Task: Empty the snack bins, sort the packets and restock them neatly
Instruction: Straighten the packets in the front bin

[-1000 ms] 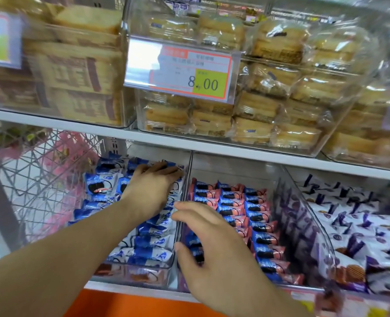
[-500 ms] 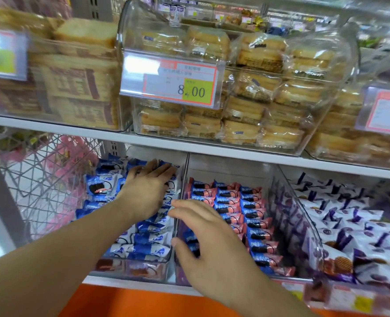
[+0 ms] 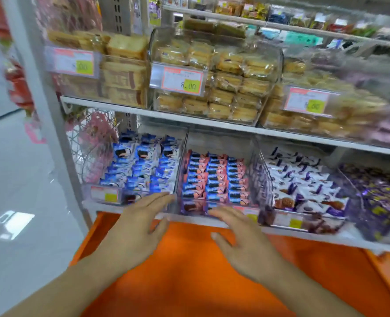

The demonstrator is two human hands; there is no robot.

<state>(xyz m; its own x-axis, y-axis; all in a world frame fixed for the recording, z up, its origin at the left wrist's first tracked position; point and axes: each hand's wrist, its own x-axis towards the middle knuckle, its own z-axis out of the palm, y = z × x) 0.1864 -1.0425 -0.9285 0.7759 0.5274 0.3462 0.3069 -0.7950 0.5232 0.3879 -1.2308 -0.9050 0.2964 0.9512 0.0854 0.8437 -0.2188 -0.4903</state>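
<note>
A clear bin (image 3: 91,177) on the lower shelf holds rows of blue-and-white cookie packets (image 3: 141,170). Beside it on the right, a second clear bin (image 3: 180,170) holds neat rows of pink-and-blue packets (image 3: 214,179). My left hand (image 3: 136,229) hovers in front of the blue bin with fingers straight and spread, holding nothing; its fingertips are level with the bin's front edge. My right hand (image 3: 242,241) hangs flat below the front of the pink bin, fingers extended, also holding nothing.
Further right stand bins of white-and-purple packets (image 3: 303,186) and dark purple sweets (image 3: 377,197). The upper shelf (image 3: 212,124) carries clear bins of wrapped cakes with price tags (image 3: 178,80). An orange panel (image 3: 189,271) lies below the shelf. A white upright post (image 3: 43,106) borders the left side.
Both hands have drawn back out of the bins toward me and now sit at the shelf's front edge. The view has pulled back and turned left, showing more shelf and floor.
</note>
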